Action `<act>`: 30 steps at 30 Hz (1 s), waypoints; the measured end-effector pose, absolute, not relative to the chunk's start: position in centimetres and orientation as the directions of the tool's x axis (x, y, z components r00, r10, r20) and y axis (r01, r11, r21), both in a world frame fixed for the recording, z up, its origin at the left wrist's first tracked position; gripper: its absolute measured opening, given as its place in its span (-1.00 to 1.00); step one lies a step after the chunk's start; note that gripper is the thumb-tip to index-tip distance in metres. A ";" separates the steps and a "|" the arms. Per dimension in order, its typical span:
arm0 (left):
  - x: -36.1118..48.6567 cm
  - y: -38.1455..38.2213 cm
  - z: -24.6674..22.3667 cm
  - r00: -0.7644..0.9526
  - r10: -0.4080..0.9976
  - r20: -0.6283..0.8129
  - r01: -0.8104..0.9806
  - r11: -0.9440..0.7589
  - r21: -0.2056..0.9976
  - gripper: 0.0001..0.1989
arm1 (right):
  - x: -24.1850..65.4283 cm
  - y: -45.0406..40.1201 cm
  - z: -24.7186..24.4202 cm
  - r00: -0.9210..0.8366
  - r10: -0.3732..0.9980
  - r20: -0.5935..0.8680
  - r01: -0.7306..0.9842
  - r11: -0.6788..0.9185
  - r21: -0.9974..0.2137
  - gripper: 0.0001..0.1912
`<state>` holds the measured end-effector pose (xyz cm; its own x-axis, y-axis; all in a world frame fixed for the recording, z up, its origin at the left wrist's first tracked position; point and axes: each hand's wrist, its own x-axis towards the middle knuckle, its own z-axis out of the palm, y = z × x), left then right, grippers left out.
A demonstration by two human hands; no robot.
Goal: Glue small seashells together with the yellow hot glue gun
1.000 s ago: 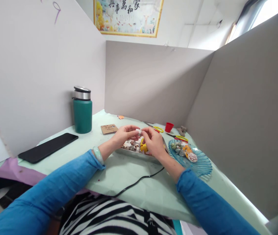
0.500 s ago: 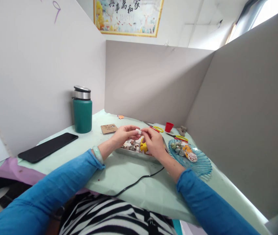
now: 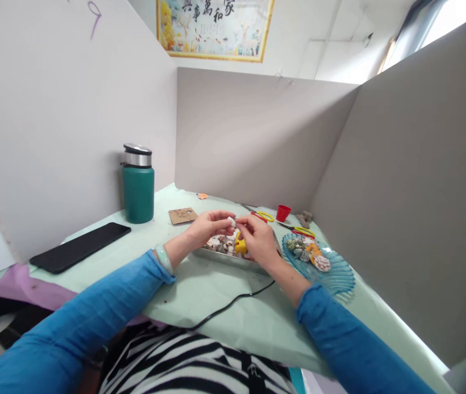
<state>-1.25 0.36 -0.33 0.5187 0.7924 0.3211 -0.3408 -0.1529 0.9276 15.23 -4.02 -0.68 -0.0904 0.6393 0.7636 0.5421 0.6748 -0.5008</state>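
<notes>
At the far left a black phone (image 3: 80, 247) lies flat on the table (image 3: 183, 290), which has a pale green cover. Just beyond it a green bottle (image 3: 138, 191) with a silver and black lid stands upright near the left board (image 3: 72, 120). Farther right a brown card (image 3: 182, 216) lies flat, with a small orange piece (image 3: 202, 196) behind it, near the rear board (image 3: 257, 131).

The left hand (image 3: 208, 227) comes next, a pale green bracelet (image 3: 164, 259) around its wrist. Its grip is nearly closed, thumb and fingers pinching a small white piece (image 3: 231, 221). That piece is held above the metal tray (image 3: 224, 259), between the two hands. In the tray are shells (image 3: 218, 242) and a yellow thing (image 3: 241, 244), partly hidden. A black cable (image 3: 233, 300) runs across the table in front of the tray.

The right hand (image 3: 257, 235) has its grip drawn down to a pinch at the right side of the white piece; the exact contact is too small to make out. Behind this hand lie yellow-and-red scissors (image 3: 264, 216), then a red cup (image 3: 283, 213) standing upright, with a second pair of scissors (image 3: 304, 232) in front. At the far right a clear blue plate (image 3: 341, 273) carries green, orange and striped pieces (image 3: 315, 257).
</notes>
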 end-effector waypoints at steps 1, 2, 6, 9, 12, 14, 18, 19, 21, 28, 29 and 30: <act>-1.3 0.4 -0.4 0.519 0.793 0.320 -0.341 -0.152 0.928 -0.63 | 15.3 -4.1 -0.6 -0.099 0.627 0.773 0.558 0.678 -0.479 -0.82; -1.3 0.5 -0.5 0.518 0.793 0.320 -0.342 -0.151 0.928 -0.63 | 15.3 -4.1 -0.6 -0.106 0.621 0.776 0.566 0.680 -0.467 -0.81; -1.4 0.7 -0.6 0.517 0.794 0.319 -0.339 -0.151 0.928 -0.64 | 15.3 -4.2 -0.5 -0.122 0.622 0.773 0.560 0.687 -0.463 -0.80; -1.4 0.5 -0.5 0.516 0.796 0.316 -0.334 -0.153 0.930 -0.64 | 15.2 -4.0 -0.7 -0.114 0.630 0.768 0.542 0.687 -0.484 -0.80; -1.2 0.3 -0.4 0.501 0.806 0.314 -0.321 -0.163 0.933 -0.65 | 15.2 -3.7 -1.0 -0.107 0.644 0.758 0.530 0.682 -0.504 -0.80; -1.2 0.2 -0.3 0.491 0.809 0.324 -0.310 -0.185 0.933 -0.66 | 15.3 -3.6 -1.1 -0.109 0.651 0.751 0.539 0.674 -0.505 -0.80; -1.2 0.2 -0.4 0.498 0.797 0.341 -0.293 -0.215 0.932 -0.67 | 15.2 -3.5 -1.2 -0.107 0.658 0.746 0.563 0.658 -0.500 -0.81; -1.2 0.2 -0.4 0.505 0.793 0.341 -0.292 -0.216 0.932 -0.68 | 15.2 -3.6 -1.2 -0.101 0.662 0.743 0.564 0.653 -0.505 -0.82; -1.3 0.3 -0.3 0.514 0.787 0.342 -0.290 -0.215 0.933 -0.68 | 15.0 -3.7 -1.2 -0.088 0.675 0.732 0.563 0.641 -0.522 -0.82; -1.2 -0.2 0.0 0.514 0.780 0.356 -0.211 -0.287 0.934 -0.72 | 14.8 -3.9 -1.1 -0.087 0.697 0.711 0.572 0.620 -0.538 -0.83; -1.2 -0.2 0.0 0.515 0.779 0.357 -0.187 -0.305 0.934 -0.72 | 14.8 -3.9 -1.1 -0.090 0.693 0.715 0.582 0.619 -0.527 -0.83; -1.2 -0.3 0.0 0.518 0.777 0.357 -0.159 -0.322 0.933 -0.72 | 14.9 -3.8 -1.1 -0.094 0.688 0.720 0.594 0.619 -0.514 -0.84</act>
<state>-1.17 -0.27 -0.01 0.5179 0.7774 0.3569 -0.1593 -0.3223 0.9331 14.85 -3.82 -1.13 -0.0943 0.6876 0.7199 0.5941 0.6192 -0.5136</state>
